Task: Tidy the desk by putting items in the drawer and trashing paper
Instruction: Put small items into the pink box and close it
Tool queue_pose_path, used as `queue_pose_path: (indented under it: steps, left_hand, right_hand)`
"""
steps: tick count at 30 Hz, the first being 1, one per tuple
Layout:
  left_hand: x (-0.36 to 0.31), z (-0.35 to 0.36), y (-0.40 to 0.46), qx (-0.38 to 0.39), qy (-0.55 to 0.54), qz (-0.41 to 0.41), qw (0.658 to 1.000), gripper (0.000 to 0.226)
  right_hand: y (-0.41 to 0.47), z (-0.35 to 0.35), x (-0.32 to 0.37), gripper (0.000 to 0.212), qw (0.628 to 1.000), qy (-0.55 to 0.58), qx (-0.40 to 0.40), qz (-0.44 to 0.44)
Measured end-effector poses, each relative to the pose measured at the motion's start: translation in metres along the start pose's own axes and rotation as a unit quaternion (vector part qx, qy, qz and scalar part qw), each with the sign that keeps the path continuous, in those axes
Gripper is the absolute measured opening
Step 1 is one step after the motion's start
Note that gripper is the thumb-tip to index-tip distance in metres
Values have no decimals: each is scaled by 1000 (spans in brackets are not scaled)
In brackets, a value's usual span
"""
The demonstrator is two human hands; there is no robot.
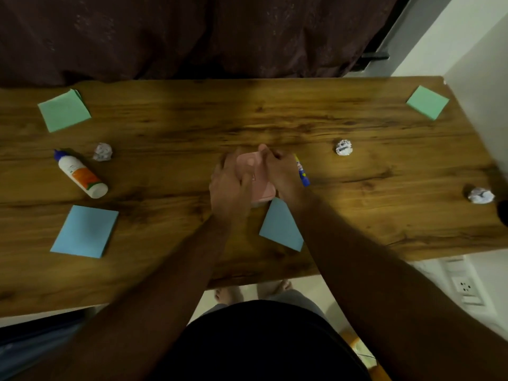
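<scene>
At the frame's centre, the small pink plastic box (254,177) rests on the wooden desk (357,215); my left hand (229,185) and right hand (280,171) both clasp it, fingers curled; I should lift it level, clear of the blue-and-yellow glue stick (302,171) just beside.

No legible text, brand, number or sign anywhere.
- Glue bottle (80,174), well to the left of the left hand (230,185): white with orange label, printing too blurred to read.
- Glue stick (302,171), just beside the right hand (280,171) on its right: blue and yellow with red and white markings, lettering unreadable.
- Pink box (254,177), between both hands: small red mark, illegible.
</scene>
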State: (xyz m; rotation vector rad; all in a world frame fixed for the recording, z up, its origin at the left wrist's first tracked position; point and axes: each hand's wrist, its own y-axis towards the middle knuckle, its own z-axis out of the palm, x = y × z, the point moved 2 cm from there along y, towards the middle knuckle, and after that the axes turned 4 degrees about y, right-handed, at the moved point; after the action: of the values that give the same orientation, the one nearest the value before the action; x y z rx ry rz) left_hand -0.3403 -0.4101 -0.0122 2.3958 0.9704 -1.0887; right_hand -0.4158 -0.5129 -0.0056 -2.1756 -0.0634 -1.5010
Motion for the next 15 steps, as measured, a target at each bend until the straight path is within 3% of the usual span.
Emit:
queue_pose_path:
  steps: [4, 7, 11, 15]
  left_hand:
    - [-7, -18, -6, -78, -97, -13, 992, 58]
    - [-22, -33, -22, -130, -208, -29, 969, 44]
    - [-58, -23, -65, -95, -288, -53, 952, 15]
    - [-83, 34, -137, 9, -315, -126, 941, 19]
  right_hand:
    - [-7, -35, 12, 44, 999, 39, -24, 4]
    - [-23, -76, 14, 28, 998, 57, -12, -30]
    - [-55, -131, -12, 22, 998, 48, 23, -42]
    - [-90, -187, -66, 19, 995, 97, 4, 27]
